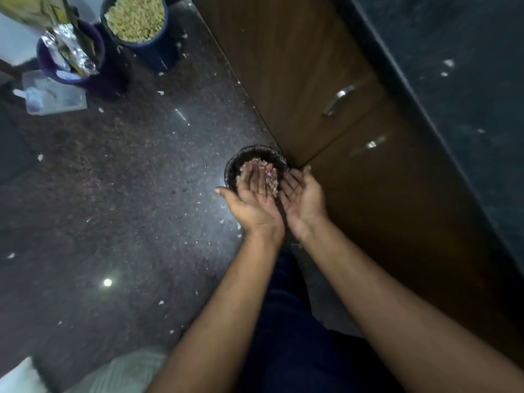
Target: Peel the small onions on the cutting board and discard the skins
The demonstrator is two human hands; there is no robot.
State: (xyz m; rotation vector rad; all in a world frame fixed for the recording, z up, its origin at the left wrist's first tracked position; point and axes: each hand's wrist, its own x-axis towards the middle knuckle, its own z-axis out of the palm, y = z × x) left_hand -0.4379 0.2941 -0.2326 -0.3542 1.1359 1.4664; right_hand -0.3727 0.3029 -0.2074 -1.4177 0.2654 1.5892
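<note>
Tipping onion skins (270,175) into bin (241,157)

Both bare forearms reach forward and down, side by side. The left hand (252,199) lies palm up, fingers straight and together, thumb stuck out to the left. The right hand (302,198) is palm up too, fingers relaxed and slightly cupped, just beside the left.

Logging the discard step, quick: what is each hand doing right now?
Left hand: open, palm up, onion skins on its fingers, over the black bin.
Right hand: open, palm up, empty.
</note>
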